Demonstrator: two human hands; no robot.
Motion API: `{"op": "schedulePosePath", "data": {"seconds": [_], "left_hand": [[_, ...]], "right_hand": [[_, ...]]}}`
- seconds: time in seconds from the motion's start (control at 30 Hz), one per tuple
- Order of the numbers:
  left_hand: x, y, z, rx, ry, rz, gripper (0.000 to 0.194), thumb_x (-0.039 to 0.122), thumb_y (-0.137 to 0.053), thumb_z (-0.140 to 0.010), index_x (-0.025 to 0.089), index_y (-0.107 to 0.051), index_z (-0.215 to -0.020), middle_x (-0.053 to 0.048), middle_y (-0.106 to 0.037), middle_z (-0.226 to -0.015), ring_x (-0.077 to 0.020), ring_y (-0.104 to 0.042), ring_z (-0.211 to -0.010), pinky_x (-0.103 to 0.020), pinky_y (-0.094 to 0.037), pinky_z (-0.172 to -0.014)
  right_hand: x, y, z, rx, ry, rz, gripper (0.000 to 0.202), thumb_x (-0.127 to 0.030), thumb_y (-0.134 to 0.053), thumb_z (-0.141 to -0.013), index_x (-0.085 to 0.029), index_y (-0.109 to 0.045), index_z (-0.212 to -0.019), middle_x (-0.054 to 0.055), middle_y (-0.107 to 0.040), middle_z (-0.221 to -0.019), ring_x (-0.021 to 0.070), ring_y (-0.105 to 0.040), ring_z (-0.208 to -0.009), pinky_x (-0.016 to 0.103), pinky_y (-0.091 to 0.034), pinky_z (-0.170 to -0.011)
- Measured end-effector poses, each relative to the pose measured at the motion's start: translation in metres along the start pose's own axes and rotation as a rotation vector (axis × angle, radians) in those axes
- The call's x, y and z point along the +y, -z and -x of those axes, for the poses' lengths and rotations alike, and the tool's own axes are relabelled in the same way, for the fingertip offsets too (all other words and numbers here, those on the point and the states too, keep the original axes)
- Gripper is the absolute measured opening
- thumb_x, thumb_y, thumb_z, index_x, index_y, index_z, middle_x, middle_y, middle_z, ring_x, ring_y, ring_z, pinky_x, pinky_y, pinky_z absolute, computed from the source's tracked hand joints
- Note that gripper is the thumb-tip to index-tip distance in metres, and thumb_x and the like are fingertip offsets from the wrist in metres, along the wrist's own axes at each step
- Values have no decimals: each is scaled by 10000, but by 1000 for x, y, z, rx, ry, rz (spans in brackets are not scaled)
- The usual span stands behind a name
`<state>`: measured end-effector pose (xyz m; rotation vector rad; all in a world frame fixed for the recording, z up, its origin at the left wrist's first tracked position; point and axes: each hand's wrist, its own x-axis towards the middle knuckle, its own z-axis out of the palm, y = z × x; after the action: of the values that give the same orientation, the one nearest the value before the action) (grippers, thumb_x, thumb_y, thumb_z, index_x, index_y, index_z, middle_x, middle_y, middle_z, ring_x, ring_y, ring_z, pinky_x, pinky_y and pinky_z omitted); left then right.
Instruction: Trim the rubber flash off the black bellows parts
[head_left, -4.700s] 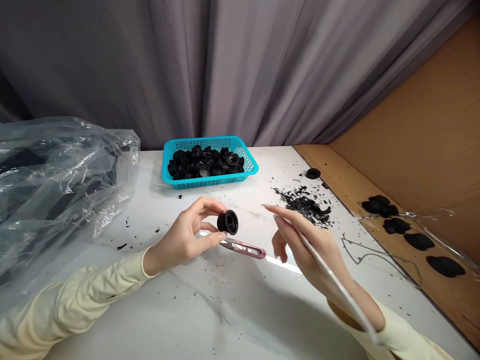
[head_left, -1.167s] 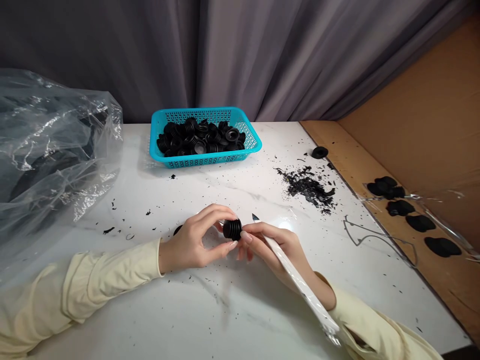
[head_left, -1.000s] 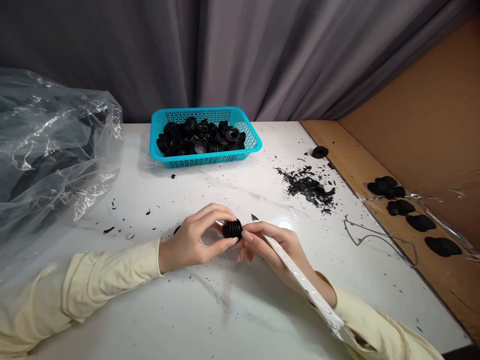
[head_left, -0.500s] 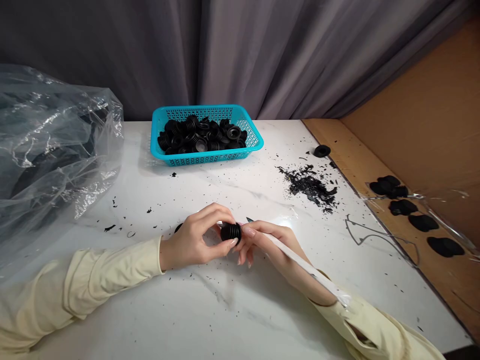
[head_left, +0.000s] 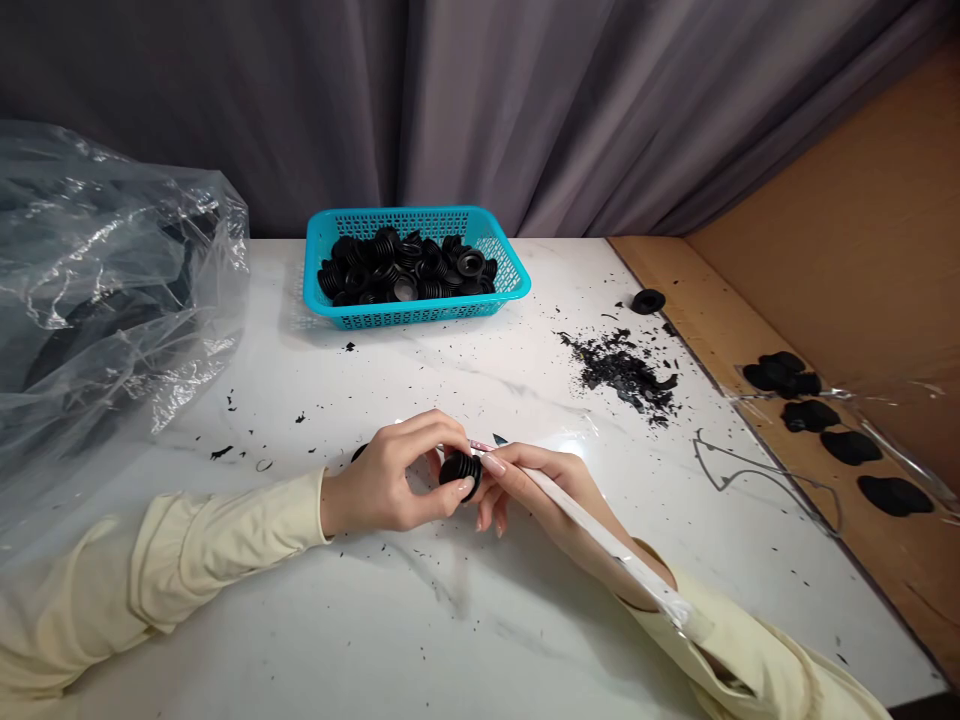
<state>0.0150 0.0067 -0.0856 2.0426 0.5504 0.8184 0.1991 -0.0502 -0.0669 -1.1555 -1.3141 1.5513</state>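
Observation:
My left hand pinches a black ribbed rubber part between thumb and fingers, its ridges turned to the right. Close against that part, my right hand is closed on a long thin white-wrapped tool that runs back along the wrist toward the sleeve. A pinkish section of the tool shows near the rubber part; its working end is hidden by the fingers. Behind my left hand, a bit of another black piece peeks out on the table.
A turquoise basket of black ribbed parts stands at the back. Black scraps lie in a heap at right, near a lone black ring. Several flat black pieces and a grey wire are farther right. Clear plastic fills the left.
The black rubber part has tilted slightly in my left fingers, and more of the tool's pinkish section shows. Both hands stay in nearly the same place.

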Motion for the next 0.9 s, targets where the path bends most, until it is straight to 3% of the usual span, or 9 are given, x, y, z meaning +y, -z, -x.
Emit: {"op": "schedulePosePath", "data": {"seconds": [0.77,0.9], "left_hand": [[0,0,0,-1,0,26,173,133,-556,-766,150,-572,-938,-76,-591,-865,-162,-554,-750,-264,-497,-591],[2,3,-2,2,52,94,163,136,-543,-785,136,-592,-940,-86,-602,-899,-160,-576,-785,-262,-523,-625]], "right_hand": [[-6,-1,2,3,-51,28,352,-409,-541,-928,-154,-653,-713,35,-637,-595,142,-593,-529,265,-514,-547],[-3,-1,1,76,-5,0,339,-403,-538,-927,-144,-656,-743,52,-645,-622,154,-604,-520,276,-510,-511]]}}
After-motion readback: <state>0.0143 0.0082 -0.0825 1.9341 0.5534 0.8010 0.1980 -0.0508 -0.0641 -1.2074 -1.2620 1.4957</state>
